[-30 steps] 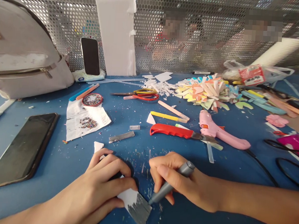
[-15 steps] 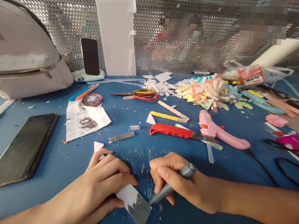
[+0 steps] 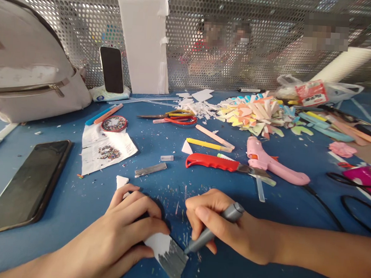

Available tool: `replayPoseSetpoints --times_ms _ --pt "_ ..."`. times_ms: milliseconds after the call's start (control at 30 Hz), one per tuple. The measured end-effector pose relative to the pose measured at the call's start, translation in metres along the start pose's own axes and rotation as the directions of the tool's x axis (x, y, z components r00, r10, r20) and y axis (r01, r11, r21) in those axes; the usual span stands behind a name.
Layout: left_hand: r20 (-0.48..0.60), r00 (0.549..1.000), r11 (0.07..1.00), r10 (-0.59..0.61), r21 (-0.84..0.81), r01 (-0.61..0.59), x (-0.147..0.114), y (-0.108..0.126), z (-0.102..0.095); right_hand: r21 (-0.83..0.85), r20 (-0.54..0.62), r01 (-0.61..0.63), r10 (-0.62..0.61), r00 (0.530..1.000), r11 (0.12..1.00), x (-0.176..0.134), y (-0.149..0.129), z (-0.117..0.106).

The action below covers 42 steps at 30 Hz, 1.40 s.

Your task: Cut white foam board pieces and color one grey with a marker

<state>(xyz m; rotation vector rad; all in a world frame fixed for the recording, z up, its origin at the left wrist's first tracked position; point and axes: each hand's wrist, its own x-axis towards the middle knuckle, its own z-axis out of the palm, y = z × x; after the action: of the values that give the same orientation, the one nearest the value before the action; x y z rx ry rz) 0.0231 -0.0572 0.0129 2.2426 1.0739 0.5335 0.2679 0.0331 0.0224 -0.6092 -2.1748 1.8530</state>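
Near the front of the blue table, my left hand (image 3: 132, 232) pinches a small flat white piece (image 3: 157, 243) between thumb and fingers. Its lower right end is coloured dark grey in uneven strokes. A grey marker pen (image 3: 211, 228) is gripped in my right hand (image 3: 215, 220), tilted, with its tip at the edge of the coloured end. Just beyond my hands lie a narrow grey strip (image 3: 151, 170) and a short translucent stick (image 3: 167, 158). A white scrap (image 3: 121, 182) shows past my left fingers.
A red-handled knife (image 3: 214, 162) with bare blade lies beyond my right hand, beside a pink glue gun (image 3: 275, 163) with a cord. Scissors (image 3: 177, 116), a heap of coloured foam scraps (image 3: 256, 114) and a bead dish (image 3: 114, 123) are farther back. A phone (image 3: 28, 184) lies left.
Almost nothing differs. Both hands, the white piece and the marker stay in nearly the same place.
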Motion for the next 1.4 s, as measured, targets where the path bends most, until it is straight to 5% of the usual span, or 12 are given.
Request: replayPoseSetpoints --times_ms 1400 --pt "-0.039 0.999 0.999 -0.012 0.047 0.014 0.0 0.0015 -0.0012 -0.002 0.004 -0.018 0.018 1.0 1.0 0.0001 -0.0005 0.0002"
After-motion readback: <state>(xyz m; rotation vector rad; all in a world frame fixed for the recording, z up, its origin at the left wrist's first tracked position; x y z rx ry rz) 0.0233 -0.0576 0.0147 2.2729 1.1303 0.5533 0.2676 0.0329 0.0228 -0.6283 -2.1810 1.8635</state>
